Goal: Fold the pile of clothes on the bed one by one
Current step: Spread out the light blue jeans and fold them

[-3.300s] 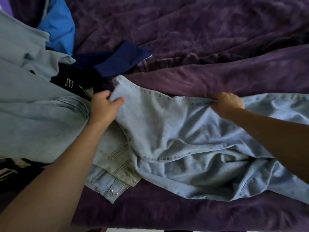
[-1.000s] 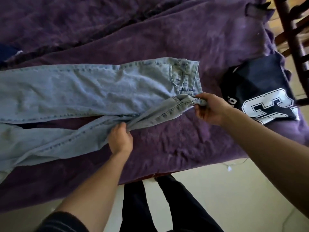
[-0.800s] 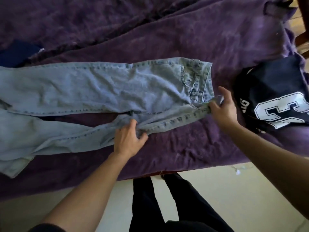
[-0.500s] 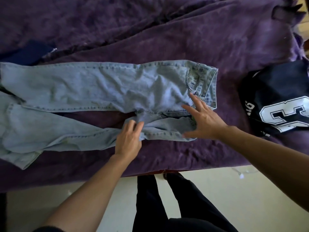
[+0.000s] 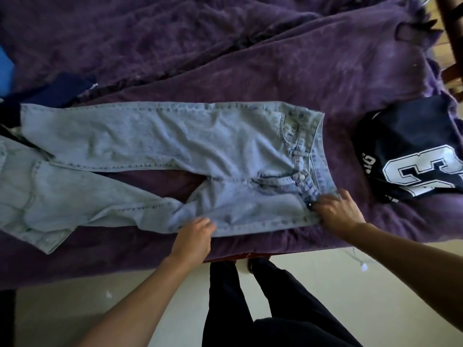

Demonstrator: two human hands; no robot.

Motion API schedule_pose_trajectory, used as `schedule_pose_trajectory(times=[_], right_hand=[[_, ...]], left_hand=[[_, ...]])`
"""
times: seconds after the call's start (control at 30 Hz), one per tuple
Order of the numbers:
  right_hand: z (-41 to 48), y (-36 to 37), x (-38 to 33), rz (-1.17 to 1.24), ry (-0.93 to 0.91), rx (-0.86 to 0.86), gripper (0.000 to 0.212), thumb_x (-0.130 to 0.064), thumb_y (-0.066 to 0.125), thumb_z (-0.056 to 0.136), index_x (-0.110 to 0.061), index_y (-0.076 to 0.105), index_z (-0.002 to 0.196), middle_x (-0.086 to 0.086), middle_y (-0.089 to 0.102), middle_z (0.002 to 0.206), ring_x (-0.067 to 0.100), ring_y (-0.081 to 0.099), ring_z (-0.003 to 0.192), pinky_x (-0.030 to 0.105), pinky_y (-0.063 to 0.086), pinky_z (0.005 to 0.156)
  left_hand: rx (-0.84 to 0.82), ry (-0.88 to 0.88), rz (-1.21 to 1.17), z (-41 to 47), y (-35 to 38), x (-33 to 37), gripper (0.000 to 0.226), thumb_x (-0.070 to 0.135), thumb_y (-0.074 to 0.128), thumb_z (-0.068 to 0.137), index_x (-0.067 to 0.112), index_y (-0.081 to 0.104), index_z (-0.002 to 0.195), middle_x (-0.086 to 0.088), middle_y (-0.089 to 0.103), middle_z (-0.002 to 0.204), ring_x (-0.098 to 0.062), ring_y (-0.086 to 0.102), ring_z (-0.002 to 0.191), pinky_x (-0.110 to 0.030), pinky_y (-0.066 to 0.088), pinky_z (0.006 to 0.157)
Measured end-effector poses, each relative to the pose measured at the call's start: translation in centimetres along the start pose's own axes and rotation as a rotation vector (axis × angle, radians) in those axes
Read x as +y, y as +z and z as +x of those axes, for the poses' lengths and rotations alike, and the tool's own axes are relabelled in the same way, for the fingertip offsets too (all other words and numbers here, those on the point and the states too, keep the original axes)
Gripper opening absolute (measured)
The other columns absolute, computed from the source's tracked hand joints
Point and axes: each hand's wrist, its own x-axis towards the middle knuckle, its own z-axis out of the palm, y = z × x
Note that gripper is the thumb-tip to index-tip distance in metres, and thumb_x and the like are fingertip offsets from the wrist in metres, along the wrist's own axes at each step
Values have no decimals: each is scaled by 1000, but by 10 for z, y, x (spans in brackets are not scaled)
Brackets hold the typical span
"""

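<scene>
Light blue jeans [image 5: 175,146] lie spread flat on the purple bedspread [image 5: 275,58], waistband to the right and both legs running left. My left hand [image 5: 194,236] grips the near side seam at the hip, fingers curled on the denim edge. My right hand [image 5: 337,211] holds the near corner of the waistband beside the fly button, fingers bent over the fabric. The near leg's hem lies crumpled at the left edge of view.
A folded navy jersey with white numbers [image 5: 411,151] lies at the right on the bed. Dark blue clothes [image 5: 57,91] and a bright blue piece [image 5: 5,71] sit at the far left. A wooden chair [image 5: 451,33] stands at the top right. Pale floor [image 5: 75,309] runs below the bed edge.
The near half of the jeans, bunched a second ago, has been pulled towards me and now lies flat. My right hand moved to the near waistband corner, my left to the near seam.
</scene>
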Motion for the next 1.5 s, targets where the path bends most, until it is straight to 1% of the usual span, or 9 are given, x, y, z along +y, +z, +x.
schedule_pose_trajectory(times=[0.07, 0.17, 0.47, 0.6, 0.93, 1.13, 1.27, 1.4, 1.5], right_hand=[[-12, -5, 2, -34, -1, -114, 8, -18, 74, 64, -17, 69, 71, 1, 70, 72, 20, 70, 69, 38, 46, 73], [-14, -11, 5, -102, 110, -401, 22, -36, 50, 90, -27, 64, 103, -3, 70, 104, 20, 65, 101, 29, 38, 85], [78, -81, 52, 417, 497, -191, 27, -42, 71, 80, -21, 56, 73, 13, 66, 95, 31, 64, 90, 31, 41, 66], [128, -96, 69, 495, 648, -69, 28, -40, 70, 80, -17, 56, 77, 17, 64, 95, 35, 61, 85, 31, 39, 64], [201, -42, 66, 404, 804, -148, 57, -48, 66, 80, -16, 44, 121, 18, 58, 114, 40, 58, 103, 39, 43, 76], [217, -55, 94, 209, 871, 13, 39, -41, 63, 83, -19, 47, 111, 23, 64, 102, 43, 62, 94, 38, 37, 68], [239, -54, 82, 212, 956, -46, 37, -27, 55, 87, -18, 45, 121, 23, 58, 116, 42, 55, 110, 45, 39, 85], [245, -67, 46, 79, 775, -40, 79, -21, 69, 75, -22, 27, 142, 17, 33, 145, 34, 25, 136, 58, 17, 109], [254, -85, -7, 114, 545, 87, 77, -22, 69, 74, -24, 34, 142, 13, 38, 144, 33, 33, 132, 53, 26, 105]], left_hand=[[-183, -157, -13, -9, 7, -1, 17, -4, 55, 79, 10, 61, 87, -4, 64, 91, -23, 63, 87, -29, 41, 65], [-146, -254, -5, -9, 4, -12, 26, -1, 49, 83, 12, 62, 101, -1, 62, 104, -21, 56, 104, -31, 46, 81], [76, -471, -640, 83, -88, -72, 6, 7, 63, 88, 7, 66, 83, -8, 66, 75, -22, 61, 73, -33, 45, 70], [19, -455, -500, 158, -110, -98, 34, 19, 55, 94, 13, 48, 61, -3, 47, 58, -23, 48, 63, -32, 36, 60], [-45, -457, -168, 291, -73, -126, 19, 19, 50, 93, 15, 67, 102, -14, 61, 119, -36, 56, 110, -42, 48, 90], [22, -359, -258, 266, -57, -141, 35, 31, 59, 91, 12, 59, 120, -14, 51, 123, -34, 50, 114, -44, 43, 95], [172, -286, -315, 213, -50, -156, 34, 23, 66, 85, 6, 62, 115, -13, 55, 116, -32, 52, 109, -45, 43, 93], [197, -479, -309, 133, -42, -178, 27, 17, 65, 85, 7, 63, 110, -12, 58, 109, -30, 53, 105, -43, 46, 85], [108, -728, -352, 65, -34, -196, 17, 15, 66, 84, 9, 65, 101, -10, 61, 103, -30, 59, 96, -42, 50, 76]])
